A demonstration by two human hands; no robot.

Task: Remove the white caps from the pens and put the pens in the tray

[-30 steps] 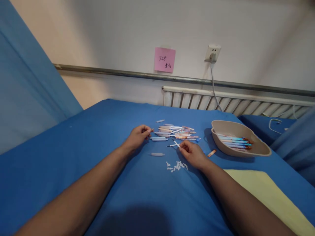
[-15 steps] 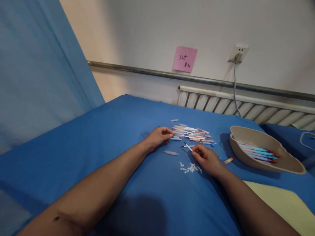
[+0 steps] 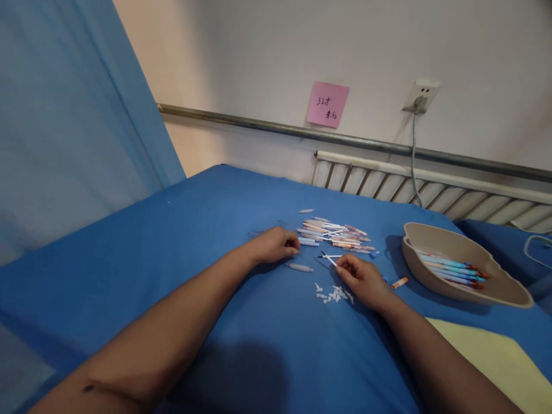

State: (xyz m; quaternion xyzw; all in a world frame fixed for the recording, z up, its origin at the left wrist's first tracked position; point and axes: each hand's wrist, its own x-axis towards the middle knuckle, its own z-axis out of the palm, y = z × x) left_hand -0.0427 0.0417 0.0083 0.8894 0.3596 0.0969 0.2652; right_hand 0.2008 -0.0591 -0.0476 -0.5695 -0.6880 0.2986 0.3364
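Note:
My right hand (image 3: 360,280) pinches a white pen refill (image 3: 330,259) with a dark tip, which points up and to the left. A second refill lies on the cloth just behind it. My left hand (image 3: 278,245) is closed with its fingertips bent down; a thin faint thing may be at them, too small to name. Beyond the hands lies a heap of pen parts (image 3: 340,236), with barrels and white refills. Closer to me rests a translucent pen barrel (image 3: 301,268), and beside my right hand are several small white pieces (image 3: 334,296).
A beige tray (image 3: 468,242) holding several blue and brown pens (image 3: 451,267) stands at the right. Near it lies a short orange piece (image 3: 399,283). A yellow sheet (image 3: 487,351) is at front right. Blue cloth (image 3: 150,253) covers the table, with a radiator (image 3: 388,172) behind.
My left hand has drawn slightly back from the heap toward me, its fingers now turned downward. My right hand holds the refill in nearly the same place.

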